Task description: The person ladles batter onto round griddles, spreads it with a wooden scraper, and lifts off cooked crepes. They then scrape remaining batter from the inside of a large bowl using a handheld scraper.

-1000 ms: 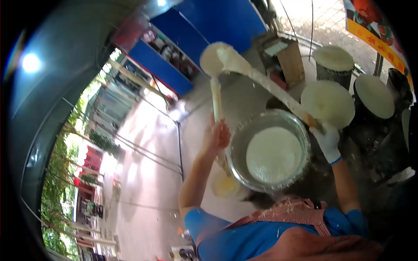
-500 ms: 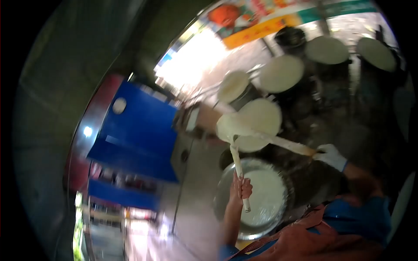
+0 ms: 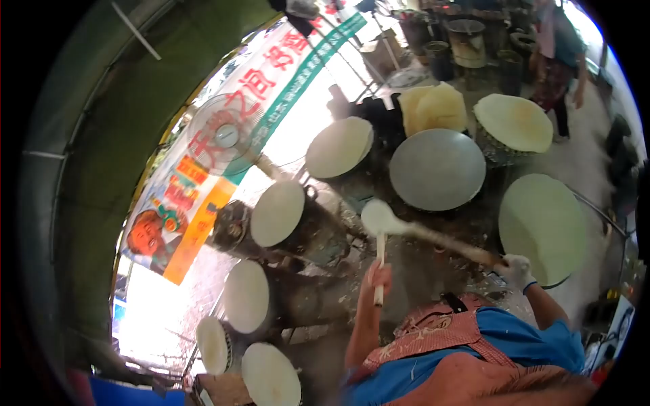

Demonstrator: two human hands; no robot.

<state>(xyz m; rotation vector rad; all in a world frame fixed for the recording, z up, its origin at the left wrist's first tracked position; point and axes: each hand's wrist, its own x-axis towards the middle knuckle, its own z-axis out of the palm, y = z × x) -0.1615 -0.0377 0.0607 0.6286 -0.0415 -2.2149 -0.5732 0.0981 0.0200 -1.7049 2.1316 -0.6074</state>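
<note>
My right hand point(image 3: 518, 272), in a white glove, grips the long handle of a ladle point(image 3: 455, 245). Pale batter coats its bowl point(image 3: 379, 218), which is held out in front of me. In my bare left hand point(image 3: 380, 276) is a pale wooden stick point(image 3: 379, 296), upright, its top end at or against the ladle's bowl; I cannot tell if they touch. Beyond the ladle sits a bare grey round griddle point(image 3: 437, 170). To the right of my right hand is a large griddle point(image 3: 544, 227) with a pale layer over it.
Several pale-topped griddles curve away left, including one point(image 3: 277, 213) and another point(image 3: 246, 296). Folded yellowish sheets point(image 3: 433, 110) and a round pancake point(image 3: 514, 122) lie beyond the grey griddle. A fan point(image 3: 227, 135) stands left; a person point(image 3: 560, 51) is at the far right.
My view has swung right, away from the metal basin of batter, which is out of sight. Both hands keep hold of the ladle and stick; the grey griddle has come into view.
</note>
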